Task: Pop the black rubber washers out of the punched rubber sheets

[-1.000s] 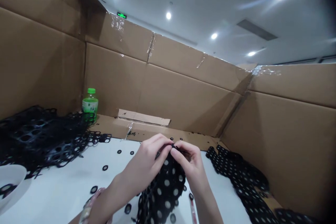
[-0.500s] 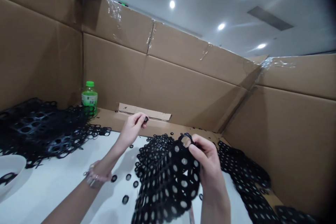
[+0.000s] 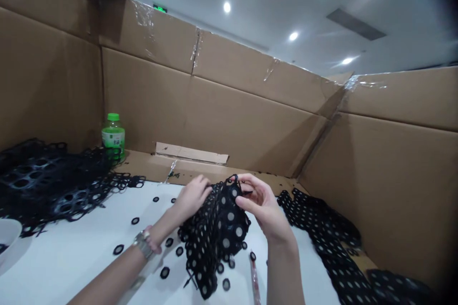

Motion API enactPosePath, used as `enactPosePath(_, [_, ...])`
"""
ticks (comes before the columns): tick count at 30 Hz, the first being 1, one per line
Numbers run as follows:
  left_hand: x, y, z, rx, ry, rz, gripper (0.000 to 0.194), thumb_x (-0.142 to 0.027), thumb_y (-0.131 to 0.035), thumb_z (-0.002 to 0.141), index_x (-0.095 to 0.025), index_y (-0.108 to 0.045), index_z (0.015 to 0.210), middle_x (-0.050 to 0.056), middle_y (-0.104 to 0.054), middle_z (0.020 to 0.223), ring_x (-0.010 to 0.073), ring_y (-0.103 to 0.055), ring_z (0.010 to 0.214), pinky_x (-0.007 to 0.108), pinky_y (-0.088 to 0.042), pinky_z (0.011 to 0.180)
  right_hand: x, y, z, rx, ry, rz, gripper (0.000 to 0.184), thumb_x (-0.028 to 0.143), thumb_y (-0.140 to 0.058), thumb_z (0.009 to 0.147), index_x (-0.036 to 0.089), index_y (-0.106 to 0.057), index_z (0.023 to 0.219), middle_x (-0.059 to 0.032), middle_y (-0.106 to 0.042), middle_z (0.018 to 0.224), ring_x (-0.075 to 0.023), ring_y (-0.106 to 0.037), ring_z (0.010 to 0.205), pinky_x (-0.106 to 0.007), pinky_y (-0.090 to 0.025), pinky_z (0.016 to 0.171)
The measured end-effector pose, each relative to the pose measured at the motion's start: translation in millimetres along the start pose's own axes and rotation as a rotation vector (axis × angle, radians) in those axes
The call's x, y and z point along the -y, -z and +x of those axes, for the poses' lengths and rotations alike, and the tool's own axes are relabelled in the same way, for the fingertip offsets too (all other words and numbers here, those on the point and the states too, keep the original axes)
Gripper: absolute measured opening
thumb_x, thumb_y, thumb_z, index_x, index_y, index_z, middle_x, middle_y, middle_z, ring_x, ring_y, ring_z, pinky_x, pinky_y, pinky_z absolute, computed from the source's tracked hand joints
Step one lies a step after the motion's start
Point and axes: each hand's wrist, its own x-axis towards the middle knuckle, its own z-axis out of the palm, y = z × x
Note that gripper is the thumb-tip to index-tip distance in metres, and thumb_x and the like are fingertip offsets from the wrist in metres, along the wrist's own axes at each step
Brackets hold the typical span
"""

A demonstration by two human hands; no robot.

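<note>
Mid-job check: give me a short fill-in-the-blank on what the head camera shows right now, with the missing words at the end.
The left hand and right hand hold a black sheet of joined rings. The tabletop beneath it is ____. The bottle near the far corner has a ____ cap. The metal band is on the ____ wrist. The walls around the work area are made of ____.

Missing words: white; green; left; cardboard.

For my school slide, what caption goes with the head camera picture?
Left hand and right hand hold a black ring mesh over a white table with loose rings.
</note>
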Motion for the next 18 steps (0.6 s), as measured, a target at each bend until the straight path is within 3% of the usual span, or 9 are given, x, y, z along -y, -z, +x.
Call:
enactPosePath(3, [-25.3, 46.1, -3.2, -0.281, -0.073, -0.068, 0.02, -0.023, -0.037, 0.089, -0.016, -0.053, 0.08, 0.004, -0.055, 0.081, 0.0151, -0.051, 0.075, 0.027, -0.041, 0.07, 2.8, -5.5, 1.1, -0.013, -0.023, 0.008, 0.032, 0.024, -0.072, 0.067, 0.02, -0.058, 0.096, 0.0021, -0.062, 0.069, -0.0095, -0.055, 0.06, -0.019, -0.043, 0.056])
enactPosePath(5, [-49.6, 69.6, -13.8, -0.389, -0.189, -0.117, 0.016, -0.021, -0.041, 0.087, -0.017, -0.05, 0.074, 0.002, -0.052, 0.073, 0.0133, -0.048, 0.068, 0.025, -0.039, 0.063, 4.4, -10.7, 1.4, -0.014, -0.025, 0.014, 0.031, 0.023, -0.073, 0.066, 0.02, -0.053, 0.09, 0.0055, -0.058, 0.06, -0.0065, -0.049, 0.05, -0.017, -0.037, 0.048])
enactPosePath(7, [-71.8, 81.8, -25.8, -0.322, -0.326, -0.154, 0.004, -0.021, -0.051, 0.082, -0.017, -0.052, 0.08, 0.002, -0.054, 0.077, 0.013, -0.049, 0.07, 0.023, -0.04, 0.062, 6.0, -15.7, -0.2, -0.006, -0.022, 0.019, 0.033, 0.022, -0.073, 0.066, 0.022, -0.047, 0.085, 0.0083, -0.053, 0.055, -0.0045, -0.042, 0.044, -0.015, -0.03, 0.043])
enactPosePath(10, [-89.5, 84.1, -35.8, -0.137, -0.362, -0.194, 0.014, -0.024, -0.059, 0.078, -0.018, -0.056, 0.09, 0.004, -0.057, 0.085, 0.0139, -0.052, 0.075, 0.024, -0.043, 0.064, 9.2, -19.9, -6.0, 0.025, -0.032, -0.018, 0.036, 0.022, -0.073, 0.067, 0.023, -0.045, 0.089, 0.0072, -0.055, 0.059, -0.0056, -0.044, 0.046, -0.016, -0.031, 0.044])
enactPosePath(14, [-88.8, 84.3, -33.9, -0.033, -0.328, -0.236, 0.013, -0.026, -0.059, 0.079, -0.019, -0.059, 0.091, 0.004, -0.058, 0.087, 0.014, -0.054, 0.076, 0.025, -0.044, 0.066, 13.4, -19.7, -13.5, 0.068, -0.045, -0.082, 0.038, 0.022, -0.067, 0.073, 0.026, -0.044, 0.103, 0.0031, -0.059, 0.074, -0.0079, -0.051, 0.055, -0.018, -0.036, 0.05])
enactPosePath(18, [-85.1, 93.9, -33.0, 0.055, -0.368, -0.233, 0.017, -0.023, -0.055, 0.082, -0.021, -0.058, 0.099, 0.004, -0.057, 0.089, 0.0144, -0.054, 0.08, 0.025, -0.044, 0.069, 16.0, -20.5, -16.0, 0.107, -0.006, -0.11, 0.027, 0.022, -0.054, 0.083, 0.028, -0.042, 0.107, 0.0026, -0.058, 0.083, -0.0096, -0.055, 0.071, -0.02, -0.041, 0.065])
